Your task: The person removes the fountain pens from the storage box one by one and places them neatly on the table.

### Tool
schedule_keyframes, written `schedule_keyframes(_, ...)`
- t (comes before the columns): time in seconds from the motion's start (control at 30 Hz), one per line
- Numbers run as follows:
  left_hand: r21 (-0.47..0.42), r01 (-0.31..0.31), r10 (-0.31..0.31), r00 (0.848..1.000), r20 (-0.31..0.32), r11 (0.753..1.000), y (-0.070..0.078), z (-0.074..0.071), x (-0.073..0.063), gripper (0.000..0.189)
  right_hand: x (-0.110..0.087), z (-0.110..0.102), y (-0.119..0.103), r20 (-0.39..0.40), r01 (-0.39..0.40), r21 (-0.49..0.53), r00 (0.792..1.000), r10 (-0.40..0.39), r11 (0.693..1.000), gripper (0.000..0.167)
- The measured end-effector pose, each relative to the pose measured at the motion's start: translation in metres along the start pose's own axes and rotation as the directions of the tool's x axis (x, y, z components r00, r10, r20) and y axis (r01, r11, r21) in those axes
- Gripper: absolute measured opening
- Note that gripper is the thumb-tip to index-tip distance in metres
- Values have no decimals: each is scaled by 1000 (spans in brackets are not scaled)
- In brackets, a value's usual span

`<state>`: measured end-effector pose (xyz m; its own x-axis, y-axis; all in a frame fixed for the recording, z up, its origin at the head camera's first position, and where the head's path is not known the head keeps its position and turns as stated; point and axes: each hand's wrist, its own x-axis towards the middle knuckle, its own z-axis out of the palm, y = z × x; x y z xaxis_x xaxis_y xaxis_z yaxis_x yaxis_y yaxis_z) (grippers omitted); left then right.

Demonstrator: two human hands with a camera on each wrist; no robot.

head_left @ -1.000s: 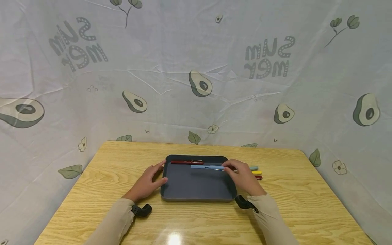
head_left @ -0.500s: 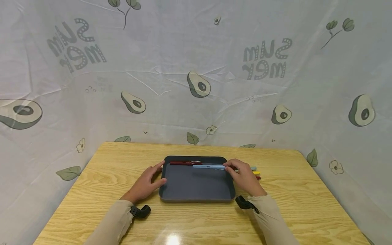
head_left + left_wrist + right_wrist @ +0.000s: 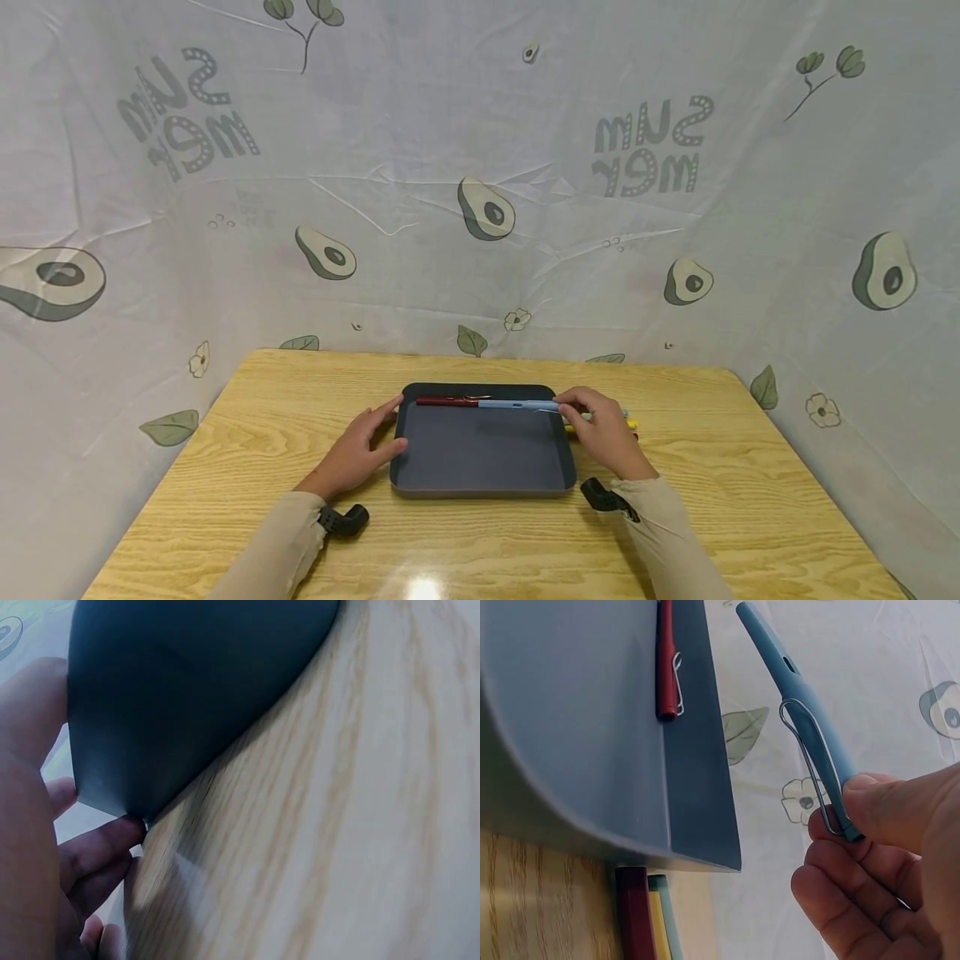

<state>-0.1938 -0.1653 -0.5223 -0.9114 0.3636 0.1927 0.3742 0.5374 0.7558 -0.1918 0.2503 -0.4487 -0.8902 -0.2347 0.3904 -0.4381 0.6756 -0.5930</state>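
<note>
In the head view, a dark grey tray (image 3: pixel 483 458) lies on the wooden table. My left hand (image 3: pixel 356 450) rests at its left side, thumb and fingers spread along the rim; in the left wrist view, fingertips (image 3: pixel 133 829) touch the tray's outer corner. My right hand (image 3: pixel 603 429) pinches a light blue pen (image 3: pixel 517 405) by its cap end, between thumb and fingers, over the tray's back right. The right wrist view shows its wire clip (image 3: pixel 810 750) and the pen raised above the rim. A red pen (image 3: pixel 442 401) lies inside along the back wall.
Right of the tray, on the table, lie a yellow pen (image 3: pixel 658 926), a dark red pen (image 3: pixel 635 915) and a teal pen (image 3: pixel 673 922), partly behind my right hand in the head view. A printed cloth (image 3: pixel 420 275) hangs behind the table (image 3: pixel 300 375).
My right hand has shifted slightly to the right with the light blue pen, whose free end now lines up with the red pen's clip end. My left hand stays at the tray's side.
</note>
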Motion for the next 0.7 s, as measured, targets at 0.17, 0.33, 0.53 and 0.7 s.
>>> schedule_keyframes(0.17, -2, -3, 3, 1000, -5, 1000, 0, 0, 0, 74, 0, -1, 2, 1, -22, 10, 1000, 22, 1000, 14)
schedule_keyframes(0.33, -1, 3, -3, 1000, -6, 1000, 0, 1, 0, 76, 1, -3, 8, 1, -40, 7, 999, 40, 999, 13)
schedule_keyframes(0.53, 0, 12, -12, 1000, 1, 1000, 0, 0, 1, 77, 1, -8, 17, -8, -72, 27, 997, 72, 997, 12)
schedule_keyframes(0.7, -3, 6, -6, 1000, -3, 1000, 0, 0, 1, 77, -1, -11, 25, -5, -89, 32, 996, 89, 996, 12)
